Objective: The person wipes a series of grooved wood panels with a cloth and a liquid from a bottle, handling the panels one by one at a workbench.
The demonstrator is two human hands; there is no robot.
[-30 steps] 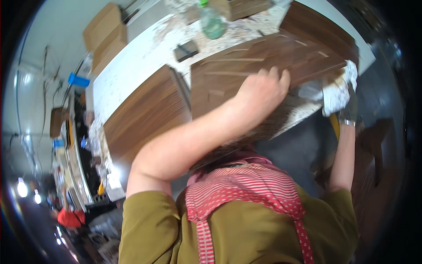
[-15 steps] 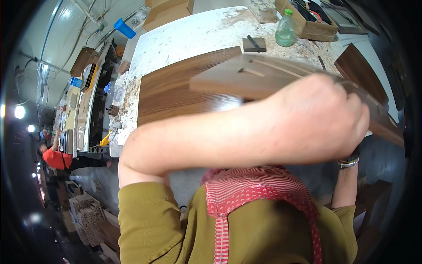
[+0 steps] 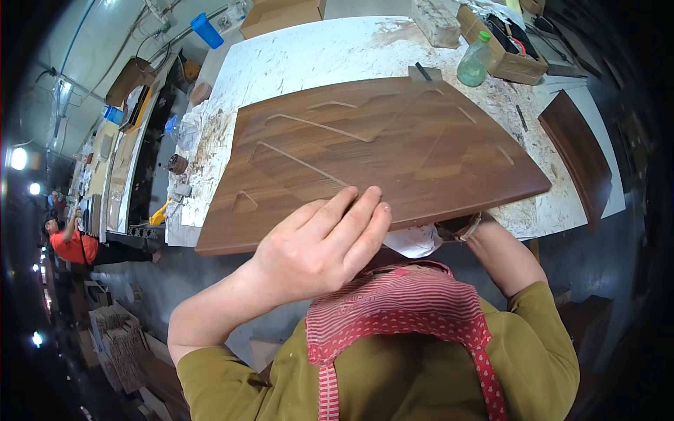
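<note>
A large dark brown wooden panel with thin angular grooves faces up in front of me, its near edge towards my body. My left hand rests over this near edge, its fingers stretched out on the wood and its thumb hidden. My right forearm reaches beneath the panel's near edge on the right, and the panel covers that hand and its fingers. Beside that wrist, a crumpled white cloth or paper shows below the edge. I cannot tell whether the right hand holds it.
The panel lies over a stained white worktable. A small grey block with a dark strip stands behind it. Farther right are a green-capped bottle, a tool box and another dark brown panel. A person in red stands far left.
My left forearm has drawn back from across my view to the left. The grooved panel has swung from a raised slant on the right to lying face up before me.
</note>
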